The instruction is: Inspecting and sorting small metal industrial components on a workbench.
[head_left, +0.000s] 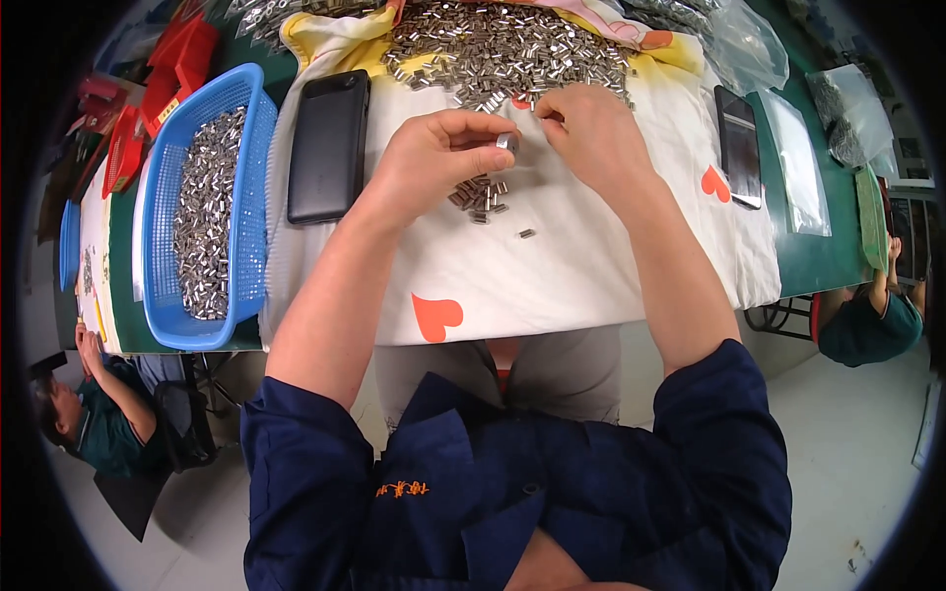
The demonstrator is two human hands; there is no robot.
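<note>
Between the thumb and fingers of my left hand (429, 161) is a short, wide metal cylinder (507, 143), thicker than the loose pieces around it. My right hand (599, 136) is just to its right, fingers curled in a pinch; whatever they hold, if anything, is hidden. Beyond both hands spreads a large heap of small metal cylinders (512, 49) on a white cloth (552, 286). A smaller pile of the same pieces (478, 197) lies below my left hand, partly covered by it. One single small cylinder (527, 233) rests apart, nearer to me.
A blue basket (254, 197) of small metal pieces stands at the left, beside a black rectangular case (330, 148). On the right lie a phone (739, 148) and clear plastic bags (796, 163). Red bins (180, 64) sit far left. Other people work at both sides.
</note>
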